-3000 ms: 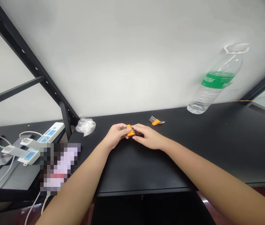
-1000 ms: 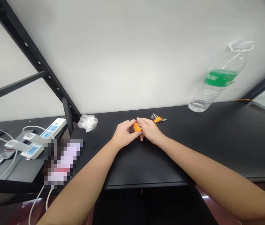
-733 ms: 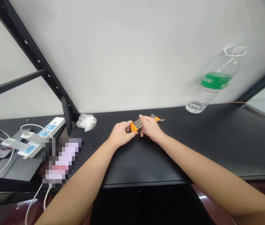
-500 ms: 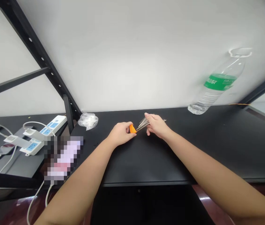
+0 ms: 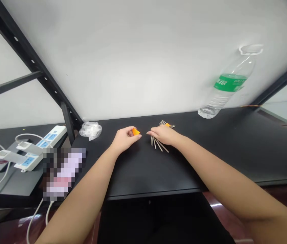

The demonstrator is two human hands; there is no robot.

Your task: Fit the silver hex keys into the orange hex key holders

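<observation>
My left hand (image 5: 124, 139) pinches a small orange holder (image 5: 135, 131) just above the black table (image 5: 209, 156). My right hand (image 5: 163, 134) lies over several loose metal pins (image 5: 158, 145) fanned out on the table, fingers curled down onto their upper ends. Behind my right hand lies a second set of metal pins in an orange holder (image 5: 166, 124), partly hidden by the hand.
A clear water bottle with a green label (image 5: 226, 86) stands at the back right near the wall. A crumpled clear plastic bag (image 5: 90, 129) lies at the back left. A white power strip with plugs and cables (image 5: 34, 149) sits on the lower table at left.
The pins came out of the orange holder: my right hand drew them away to the right and laid them on the table, while my left hand kept the holder.
</observation>
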